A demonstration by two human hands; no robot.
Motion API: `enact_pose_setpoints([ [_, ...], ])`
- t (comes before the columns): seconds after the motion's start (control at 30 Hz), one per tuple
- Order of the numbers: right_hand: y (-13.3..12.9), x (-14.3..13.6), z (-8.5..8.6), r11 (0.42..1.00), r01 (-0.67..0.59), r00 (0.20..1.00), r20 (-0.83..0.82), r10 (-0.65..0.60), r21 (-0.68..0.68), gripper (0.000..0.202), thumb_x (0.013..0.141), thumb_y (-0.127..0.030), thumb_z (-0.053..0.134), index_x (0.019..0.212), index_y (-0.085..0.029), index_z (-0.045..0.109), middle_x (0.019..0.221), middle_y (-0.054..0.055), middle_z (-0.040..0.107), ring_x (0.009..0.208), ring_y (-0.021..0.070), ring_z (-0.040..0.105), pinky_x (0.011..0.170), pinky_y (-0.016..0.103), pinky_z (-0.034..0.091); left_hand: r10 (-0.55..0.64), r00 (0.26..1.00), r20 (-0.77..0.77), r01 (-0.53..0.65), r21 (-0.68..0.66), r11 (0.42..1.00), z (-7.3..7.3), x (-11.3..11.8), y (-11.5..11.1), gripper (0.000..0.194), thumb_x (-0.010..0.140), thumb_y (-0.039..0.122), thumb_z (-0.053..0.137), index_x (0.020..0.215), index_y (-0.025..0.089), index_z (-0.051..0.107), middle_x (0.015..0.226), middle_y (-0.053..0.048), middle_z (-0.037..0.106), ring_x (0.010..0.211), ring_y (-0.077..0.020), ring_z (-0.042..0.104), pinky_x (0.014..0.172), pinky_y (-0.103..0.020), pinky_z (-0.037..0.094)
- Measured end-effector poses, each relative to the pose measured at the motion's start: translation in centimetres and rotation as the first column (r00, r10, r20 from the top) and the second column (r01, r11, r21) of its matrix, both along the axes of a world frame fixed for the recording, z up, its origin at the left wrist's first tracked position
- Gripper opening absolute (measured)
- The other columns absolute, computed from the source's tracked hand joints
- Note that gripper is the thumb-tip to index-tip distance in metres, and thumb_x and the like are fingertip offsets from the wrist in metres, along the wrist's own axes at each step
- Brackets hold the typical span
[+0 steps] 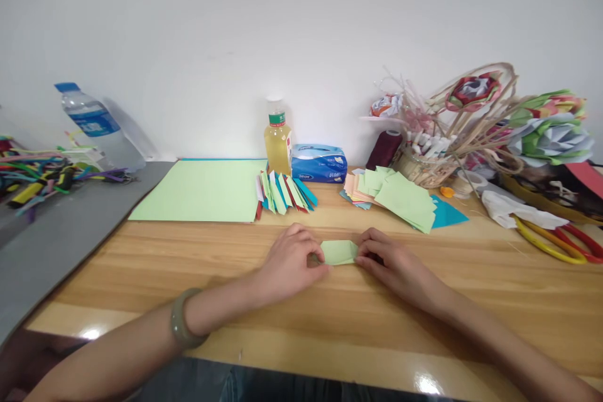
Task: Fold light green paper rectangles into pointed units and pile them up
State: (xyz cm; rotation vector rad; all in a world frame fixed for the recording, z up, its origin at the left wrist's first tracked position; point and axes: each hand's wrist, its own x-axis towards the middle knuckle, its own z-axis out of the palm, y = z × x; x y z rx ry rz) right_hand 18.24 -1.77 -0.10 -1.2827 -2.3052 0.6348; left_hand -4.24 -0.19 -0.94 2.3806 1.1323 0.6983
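A small folded piece of light green paper [339, 252] lies at the middle of the wooden table, between my two hands. My left hand [296, 262] pinches its left end between thumb and fingers. At the right end, the thumb and fingertips of my right hand [393, 264] close on the paper's edge. Corners of the paper look folded in, and its tips are partly hidden by my fingers. Just beyond it stand several folded paper pieces [285, 193] in green, white, red and blue. Loose green paper squares [405, 198] are spread behind my right hand.
Large green sheets [202, 191] lie at the back left. A drink bottle [277, 141] and a blue tissue pack [319, 164] stand by the wall. Scissors [551, 242] and paper flowers [551, 132] are at right. A grey mat [94, 220] with a water bottle [94, 116] lies left.
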Motion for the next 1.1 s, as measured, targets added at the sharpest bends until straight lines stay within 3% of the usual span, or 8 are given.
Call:
enact_pose_setpoints([
  [0.23,0.2,-0.3,-0.2,0.998,0.057,0.992,0.113,-0.056,-0.002,0.019,0.088,-0.019,0.042,0.072,-0.019,0.051,0.081,0.004,0.053,0.068,0.0150,0.056,0.066,0.030,0.046,0.041,0.999,-0.015,-0.042,-0.039,0.998,0.1,0.1,0.1,0.007,0.075,0.019,0.066,0.068,0.019,0.065,0.074,0.000,0.064,0.085,-0.0176,0.051,0.079,-0.032,0.041],
  [0.53,-0.1,-1.3,0.8,0.978,0.203,0.932,0.315,-0.181,-0.040,0.020,0.087,-0.024,0.040,0.072,-0.019,0.052,0.083,0.003,0.054,0.065,0.0145,0.055,0.061,0.028,0.040,0.082,0.979,-0.189,-0.090,-0.035,0.995,1.2,1.1,-0.2,0.011,0.074,0.017,0.057,0.065,0.019,0.063,0.072,-0.001,0.063,0.086,-0.0187,0.050,0.080,-0.033,0.038],
  [0.77,0.1,-2.0,1.6,0.963,0.258,0.914,0.343,-0.218,-0.076,0.016,0.079,-0.018,0.044,0.066,-0.018,0.052,0.080,0.002,0.056,0.063,0.0135,0.054,0.059,0.026,0.035,0.069,0.930,-0.361,-0.072,0.004,0.997,2.0,1.8,0.1,0.013,0.074,0.020,0.053,0.065,0.016,0.062,0.072,-0.004,0.064,0.085,-0.0214,0.050,0.077,-0.035,0.034],
  [1.1,0.1,-2.0,1.7,0.963,0.263,0.898,0.383,-0.219,-0.065,0.016,0.081,-0.019,0.043,0.068,-0.018,0.053,0.082,0.002,0.056,0.063,0.0127,0.053,0.058,0.025,0.032,0.060,0.913,-0.404,-0.024,0.095,0.995,1.3,1.6,0.1,0.015,0.078,0.025,0.051,0.071,0.016,0.061,0.079,-0.007,0.064,0.089,-0.0231,0.049,0.076,-0.037,0.033],
])
